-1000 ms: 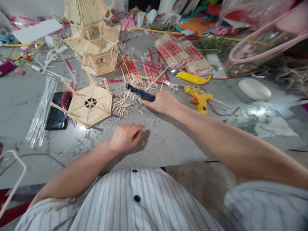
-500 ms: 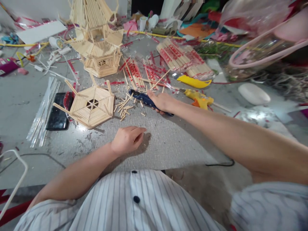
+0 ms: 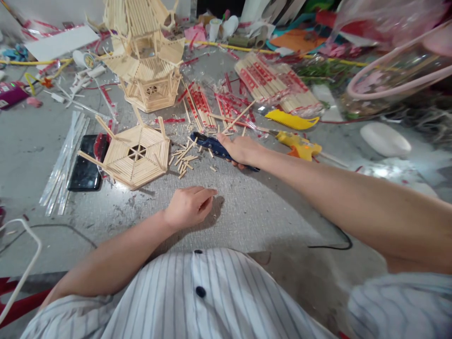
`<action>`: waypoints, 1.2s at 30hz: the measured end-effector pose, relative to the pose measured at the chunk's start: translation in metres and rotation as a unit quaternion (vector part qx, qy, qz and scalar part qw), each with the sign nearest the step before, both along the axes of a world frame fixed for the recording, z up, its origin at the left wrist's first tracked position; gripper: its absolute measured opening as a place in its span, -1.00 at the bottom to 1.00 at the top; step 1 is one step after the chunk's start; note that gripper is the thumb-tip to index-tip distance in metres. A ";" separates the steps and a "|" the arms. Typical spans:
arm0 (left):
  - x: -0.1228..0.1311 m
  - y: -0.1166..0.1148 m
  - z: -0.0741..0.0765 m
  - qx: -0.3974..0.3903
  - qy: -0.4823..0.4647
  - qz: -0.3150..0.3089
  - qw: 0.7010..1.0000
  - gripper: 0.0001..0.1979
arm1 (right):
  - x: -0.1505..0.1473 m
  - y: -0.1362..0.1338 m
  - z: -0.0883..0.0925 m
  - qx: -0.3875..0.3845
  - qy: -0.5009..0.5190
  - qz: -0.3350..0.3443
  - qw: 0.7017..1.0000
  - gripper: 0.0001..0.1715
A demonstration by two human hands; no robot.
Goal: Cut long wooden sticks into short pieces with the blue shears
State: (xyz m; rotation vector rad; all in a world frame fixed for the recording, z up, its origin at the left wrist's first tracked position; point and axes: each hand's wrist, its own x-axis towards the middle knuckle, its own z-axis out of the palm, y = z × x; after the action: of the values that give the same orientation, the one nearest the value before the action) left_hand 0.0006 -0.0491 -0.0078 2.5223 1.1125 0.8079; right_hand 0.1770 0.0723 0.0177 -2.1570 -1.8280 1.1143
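Observation:
My right hand (image 3: 240, 149) is wrapped around the handles of dark blue cutting pliers (image 3: 209, 142), whose jaws point left toward a scatter of short cut wooden sticks (image 3: 182, 160). My left hand (image 3: 189, 205) rests on the grey floor nearer my body, fingers curled and pinched together; what they hold, if anything, is too small to see. A flat hexagonal roof piece made of sticks (image 3: 136, 151) lies to the left of the cut sticks. Behind it stands a tall wooden stick pagoda model (image 3: 148, 66).
A yellow glue gun (image 3: 298, 146) and a yellow comb-like tool (image 3: 291, 119) lie right of my right hand. Packs of chopsticks in red-printed wrappers (image 3: 271, 82) lie behind. A black phone (image 3: 84, 165) and clear plastic strips (image 3: 60, 160) sit at left. A white oval object (image 3: 384, 139) lies at right.
My right hand closed around the blue pliers and lifted their handles slightly. My left hand stayed in place. The camera view shifted a little.

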 end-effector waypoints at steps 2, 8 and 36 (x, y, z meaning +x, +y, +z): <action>0.000 0.000 0.000 -0.002 -0.001 0.001 1.000 -0.77 | 0.000 0.000 0.000 0.003 -0.017 0.011 1.000 -0.20; 0.001 0.000 0.000 0.018 -0.007 -0.002 1.000 -0.78 | -0.003 -0.001 0.003 0.003 -0.045 0.023 0.999 -0.15; 0.005 0.016 0.002 -0.089 -0.192 0.110 0.971 -0.51 | -0.036 -0.025 -0.007 -0.025 0.511 -0.135 0.848 -0.06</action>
State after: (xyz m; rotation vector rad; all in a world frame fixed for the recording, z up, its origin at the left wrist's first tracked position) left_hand 0.0059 -0.0326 -0.0061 2.0064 1.2720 1.1387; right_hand 0.1410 0.0470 0.0110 -1.2661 -0.9656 1.7387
